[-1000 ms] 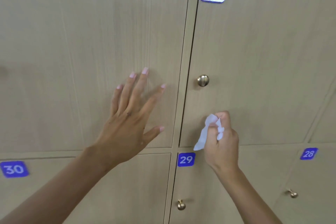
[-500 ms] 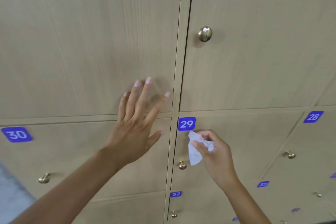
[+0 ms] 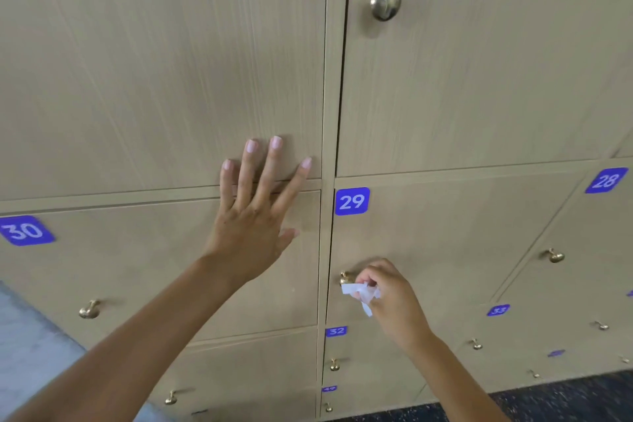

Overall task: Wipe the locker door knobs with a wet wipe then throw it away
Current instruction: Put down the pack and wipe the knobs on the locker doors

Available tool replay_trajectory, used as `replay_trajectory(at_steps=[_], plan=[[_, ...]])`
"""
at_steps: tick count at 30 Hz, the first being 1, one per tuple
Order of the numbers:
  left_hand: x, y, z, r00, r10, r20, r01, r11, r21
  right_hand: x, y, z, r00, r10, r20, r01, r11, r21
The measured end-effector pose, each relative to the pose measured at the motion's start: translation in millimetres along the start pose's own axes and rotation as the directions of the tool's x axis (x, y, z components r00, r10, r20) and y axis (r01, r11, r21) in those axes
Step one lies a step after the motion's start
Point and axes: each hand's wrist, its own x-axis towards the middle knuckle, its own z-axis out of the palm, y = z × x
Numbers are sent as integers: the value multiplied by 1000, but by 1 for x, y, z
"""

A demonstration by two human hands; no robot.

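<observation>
My right hand (image 3: pixel 390 298) pinches a crumpled white wet wipe (image 3: pixel 362 294) and holds it against the small brass knob (image 3: pixel 345 277) of locker 29 (image 3: pixel 445 233); the wipe and my fingers hide most of that knob. My left hand (image 3: pixel 255 212) is spread with straight fingers, flat on the wood across the seam between the tall upper door and locker 30 (image 3: pixel 154 267). A larger silver knob (image 3: pixel 385 2) sits on the tall upper door at the top right.
More brass knobs show on locker 30 (image 3: pixel 89 309), locker 28 (image 3: pixel 555 255) and locker 32 (image 3: pixel 334 365), with several smaller ones lower right. Blue number plates mark the doors. Grey floor shows at the bottom left, dark carpet (image 3: pixel 565 401) at the bottom right.
My right hand dropped with the wipe from below the silver knob, past the 29 plate, onto locker 29's knob. My left hand slid down the door. The view tilted downward.
</observation>
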Motion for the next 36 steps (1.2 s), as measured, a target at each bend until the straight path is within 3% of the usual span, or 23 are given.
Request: replay_trajectory(at_steps=[10, 20, 25, 29, 36], plan=[[2, -4, 13, 1000, 8, 10, -9, 994, 112, 10, -2, 25, 994, 99, 38, -99, 995, -22], [3, -3, 13, 1000, 16, 1, -15, 993, 115, 14, 7, 23, 997, 69, 31, -69, 998, 9], [3, -4, 12, 1000, 19, -3, -19, 995, 102, 10, 3, 18, 989, 83, 127, -96, 990, 103], [3, -3, 12, 1000, 15, 1, -15, 995, 100, 10, 0, 21, 990, 108, 95, -119, 987, 110], [3, -3, 12, 1000, 11, 2, -11, 995, 100, 15, 0, 24, 995, 101, 18, -100, 995, -26]])
